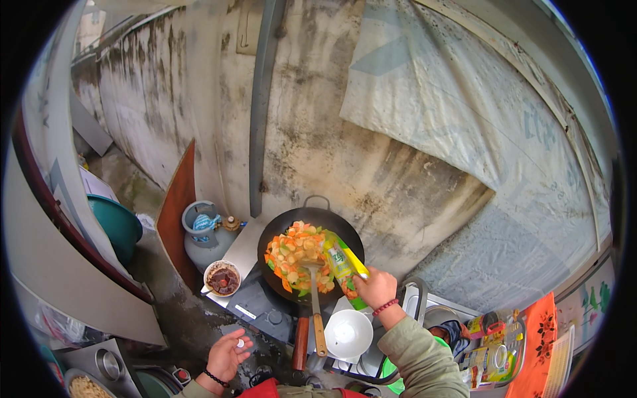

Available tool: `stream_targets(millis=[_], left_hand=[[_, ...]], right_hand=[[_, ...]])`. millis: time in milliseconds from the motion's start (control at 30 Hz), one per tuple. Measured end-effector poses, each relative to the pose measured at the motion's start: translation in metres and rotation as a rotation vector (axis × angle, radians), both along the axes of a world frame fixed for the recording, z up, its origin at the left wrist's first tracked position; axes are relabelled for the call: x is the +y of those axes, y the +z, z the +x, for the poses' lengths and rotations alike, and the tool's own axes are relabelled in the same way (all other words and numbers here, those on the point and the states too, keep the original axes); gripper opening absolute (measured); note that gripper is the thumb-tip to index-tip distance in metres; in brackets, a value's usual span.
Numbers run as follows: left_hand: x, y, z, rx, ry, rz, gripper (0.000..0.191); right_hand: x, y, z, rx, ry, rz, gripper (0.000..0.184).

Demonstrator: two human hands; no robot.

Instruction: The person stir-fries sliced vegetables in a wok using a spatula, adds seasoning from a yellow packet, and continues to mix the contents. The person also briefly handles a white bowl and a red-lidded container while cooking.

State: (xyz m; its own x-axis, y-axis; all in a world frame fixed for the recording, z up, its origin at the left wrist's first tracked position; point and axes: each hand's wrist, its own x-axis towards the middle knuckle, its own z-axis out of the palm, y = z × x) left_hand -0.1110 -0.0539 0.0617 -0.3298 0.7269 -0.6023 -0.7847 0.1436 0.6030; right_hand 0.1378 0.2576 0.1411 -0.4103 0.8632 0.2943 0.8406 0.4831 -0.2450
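My right hand point(376, 288) grips a yellow and green seasoning pouch point(343, 268), tilted over the right side of a black wok point(271, 234). Sliced vegetables, mostly orange, pale and green, fill the wok point(298, 244). Among them rests the blade of a metal spatula point(315, 293), its wooden handle pointing back at me, with no hand on it. Lower left, palm up and away from the wok, my left hand point(229, 354) holds a small white round piece point(240, 343), perhaps a cap. The wok's wooden handle point(301, 343) lies between my hands.
A white bowl point(348, 333) stands right of the wok handle. Left of the stove point(264, 308) is a cup of dark red sauce point(223, 278), beside a grey gas cylinder point(209, 244). Bottles and jars point(490, 348) crowd a rack at right. A stained wall point(318, 149) rises behind.
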Motion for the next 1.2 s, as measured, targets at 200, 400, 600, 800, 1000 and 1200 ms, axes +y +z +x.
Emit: stream_targets(millis=[200,400,600,800,1000,1200], left_hand=[[-0.0008,-0.0036,0.0005,-0.006,-0.017,0.007,0.03],[-0.0005,-0.0071,0.0017,-0.021,-0.04,0.014,0.026],[0.003,-0.0058,0.0026,-0.035,-0.053,0.016,0.026],[0.0055,-0.004,0.0053,-0.027,-0.064,0.023,0.024],[0.005,-0.0049,0.0066,-0.025,-0.07,0.035,0.023],[0.0044,-0.0064,0.0073,-0.023,-0.07,0.033,0.023]], right_hand=[[0.0046,-0.0022,0.0007,-0.006,0.05,-0.004,0.028],[0.0058,-0.0031,0.0024,0.037,0.007,-0.007,0.028],[0.0051,-0.0011,0.0041,0.033,0.009,-0.018,0.027],[0.0067,-0.0008,0.0029,0.038,0.034,-0.019,0.027],[0.0047,-0.0016,0.0042,0.026,0.035,-0.013,0.027],[0.0037,-0.0027,0.0063,0.021,0.014,-0.004,0.027]])
